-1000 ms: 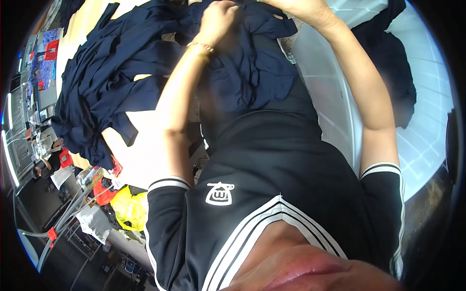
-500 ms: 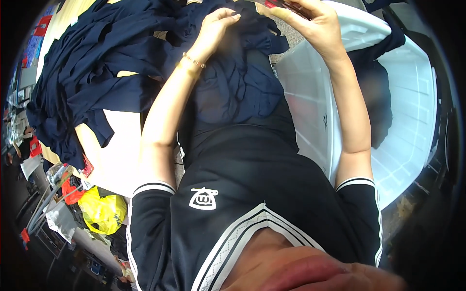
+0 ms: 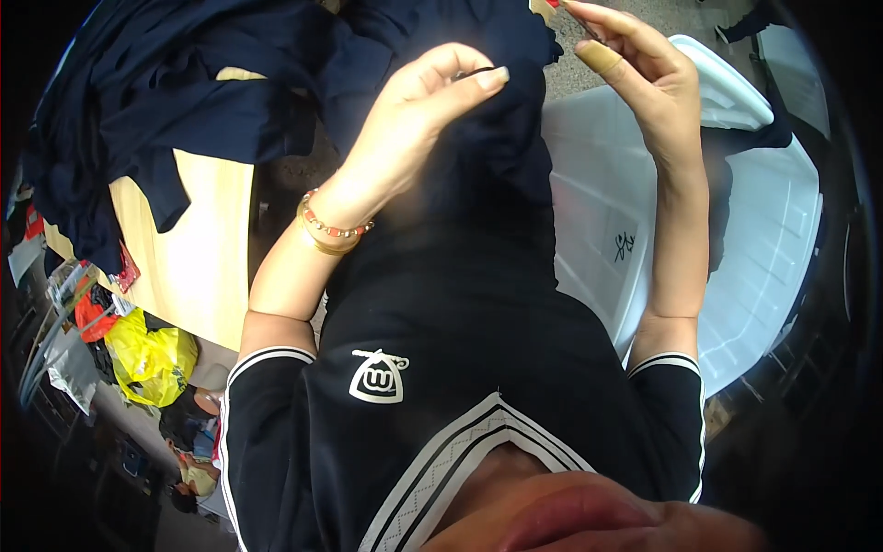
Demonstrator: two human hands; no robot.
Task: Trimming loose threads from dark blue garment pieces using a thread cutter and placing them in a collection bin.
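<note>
Navy cloth (image 3: 478, 138) hangs over my lap and runs up onto the heap on the table. Above it, my left hand (image 3: 428, 120) is closed in a pinch. A thin dark sliver shows between its thumb and fingers, too small to name. To the right, my right hand (image 3: 653, 83) is closed around a thin dark tool (image 3: 591, 33) with a red bit near its end. Its kind is mostly hidden by the fingers and the picture's edge. A tan cover wraps the tip of my right thumb.
Heaped navy garments (image 3: 184, 101) cover much of the pale wooden table (image 3: 212, 248) at left. On my right stands a big white plastic bin (image 3: 598, 202) with dark cloth (image 3: 719, 212) in it. Past the table lies a yellow plastic bag (image 3: 152, 359) beside a red one.
Both hands have come lower and closer to me, the right also slightly rightward. The view has shifted a little. My left hand keeps its pinch and my right keeps the dark tool.
</note>
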